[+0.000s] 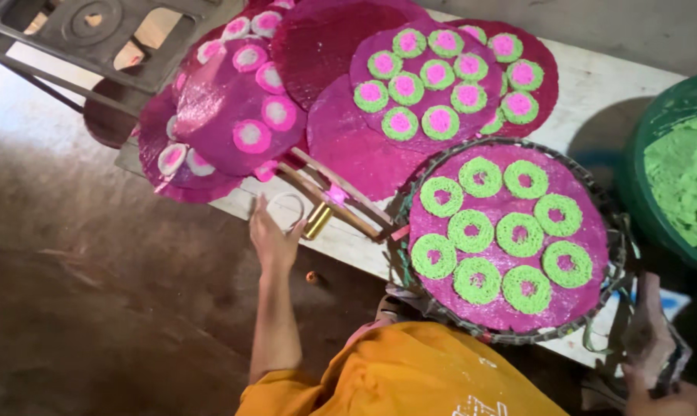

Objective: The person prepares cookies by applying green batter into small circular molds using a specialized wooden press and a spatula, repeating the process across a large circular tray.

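Just past the spread, empty left hand (272,240) fingertips: thin white ring (286,210), likely light, bendy; pinch its rim. Right hand (656,362) clenched on a dark object.

You have no packages, labels, signs or screens in front of you in this view from your head camera. Nothing boxed, bagged or wrapped shows, no sticker or tag on any surface, and no display anywhere in the picture.
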